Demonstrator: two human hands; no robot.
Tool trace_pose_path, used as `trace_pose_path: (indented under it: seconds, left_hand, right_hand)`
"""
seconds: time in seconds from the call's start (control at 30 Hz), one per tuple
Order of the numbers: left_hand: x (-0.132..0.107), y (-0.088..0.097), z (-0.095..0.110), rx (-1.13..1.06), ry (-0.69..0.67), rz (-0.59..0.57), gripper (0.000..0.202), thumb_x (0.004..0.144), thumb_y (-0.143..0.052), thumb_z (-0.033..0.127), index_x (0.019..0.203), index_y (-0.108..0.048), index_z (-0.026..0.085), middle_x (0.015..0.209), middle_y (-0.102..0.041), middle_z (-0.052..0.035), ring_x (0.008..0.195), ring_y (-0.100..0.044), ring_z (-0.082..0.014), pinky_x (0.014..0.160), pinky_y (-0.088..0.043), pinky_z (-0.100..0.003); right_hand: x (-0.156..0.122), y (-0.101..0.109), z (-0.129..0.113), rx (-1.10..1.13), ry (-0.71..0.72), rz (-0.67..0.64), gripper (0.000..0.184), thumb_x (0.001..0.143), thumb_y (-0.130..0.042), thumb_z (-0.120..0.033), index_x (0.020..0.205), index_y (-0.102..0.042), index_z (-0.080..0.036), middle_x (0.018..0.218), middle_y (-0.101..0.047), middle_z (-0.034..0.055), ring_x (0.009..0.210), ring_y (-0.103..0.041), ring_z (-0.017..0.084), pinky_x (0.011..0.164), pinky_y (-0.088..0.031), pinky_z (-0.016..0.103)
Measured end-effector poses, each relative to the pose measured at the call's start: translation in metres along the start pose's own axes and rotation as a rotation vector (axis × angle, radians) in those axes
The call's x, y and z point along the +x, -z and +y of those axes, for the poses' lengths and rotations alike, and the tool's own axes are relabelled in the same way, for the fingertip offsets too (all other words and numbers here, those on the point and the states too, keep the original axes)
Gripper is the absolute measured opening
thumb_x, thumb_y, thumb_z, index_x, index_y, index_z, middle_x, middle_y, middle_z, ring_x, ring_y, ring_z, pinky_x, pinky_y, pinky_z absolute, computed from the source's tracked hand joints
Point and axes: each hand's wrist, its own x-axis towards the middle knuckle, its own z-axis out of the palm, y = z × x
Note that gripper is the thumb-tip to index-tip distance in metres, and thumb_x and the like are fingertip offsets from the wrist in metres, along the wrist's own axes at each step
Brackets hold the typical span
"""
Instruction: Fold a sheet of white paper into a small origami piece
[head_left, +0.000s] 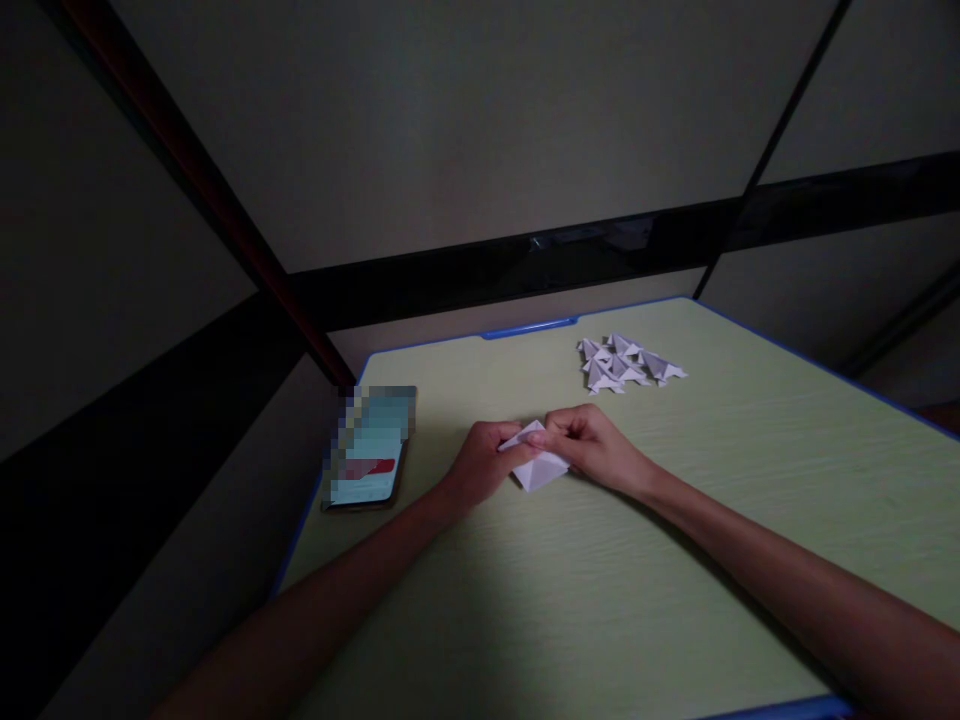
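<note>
A small folded piece of white paper (pixel 534 472), roughly diamond-shaped, is held between both hands over the middle of the table. My left hand (pixel 480 465) grips its left side, thumb on top and fingers curled beneath. From the right, my right hand (pixel 592 445) pinches the paper with the thumb lying across its upper face. The fingertips under the paper are hidden. Beyond my right hand, several folded white paper figures (pixel 619 365) lie grouped on the table.
The light green table (pixel 750 450) has a blue edge and a blue handle (pixel 531 328) at the far side. A phone (pixel 375 450) with a lit, partly blurred screen lies at the left edge. Cabinet-like panels (pixel 465 130) with a dark band rise behind the table.
</note>
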Motion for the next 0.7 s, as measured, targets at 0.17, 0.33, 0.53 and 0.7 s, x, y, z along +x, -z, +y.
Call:
trace_pose_path:
  seconds: [0.17,0.33,0.53,0.7]
  left_hand:
    - [0.001,-0.001,-0.005,-0.09,-0.028,0.216,0.025,0.064,-0.055,0.034,0.055,-0.053,0.011,0.048,-0.044,0.0037,0.046,-0.037,-0.0064,0.045,-0.027,-0.019]
    - [0.004,0.001,-0.014,-0.239,-0.037,0.293,0.028,0.065,-0.057,0.037,0.061,-0.057,0.009,0.052,-0.048,0.0018,0.05,-0.043,-0.0071,0.049,-0.034,-0.019]
    - [0.002,-0.003,-0.006,-0.233,0.011,0.204,0.029,0.064,-0.058,0.034,0.075,-0.064,0.008,0.064,-0.062,-0.0051,0.058,-0.054,-0.0116,0.052,-0.044,-0.022]
    - [0.001,-0.004,-0.004,-0.218,0.026,0.249,0.024,0.064,-0.057,0.029,0.073,-0.065,0.008,0.065,-0.064,-0.0065,0.054,-0.055,-0.0109,0.05,-0.045,-0.021]
  right_hand:
    - [0.0,-0.004,-0.005,0.103,0.064,0.183,0.028,0.064,-0.06,-0.035,0.061,-0.04,-0.017,0.052,-0.043,-0.0055,0.046,-0.038,0.006,0.041,-0.028,0.018]
    - [0.0,-0.009,-0.005,0.115,0.106,0.236,0.027,0.057,-0.066,-0.021,0.072,-0.044,-0.017,0.055,-0.046,-0.0057,0.048,-0.042,0.006,0.046,-0.034,0.02]
    - [0.004,-0.001,-0.002,0.127,0.081,0.303,0.02,0.057,-0.065,-0.02,0.068,-0.049,-0.016,0.052,-0.044,-0.0058,0.046,-0.039,0.006,0.044,-0.031,0.02]
    - [0.005,-0.001,-0.001,0.183,0.064,0.26,0.027,0.054,-0.067,-0.019,0.072,-0.047,-0.017,0.053,-0.046,-0.0063,0.046,-0.041,0.006,0.045,-0.033,0.02]
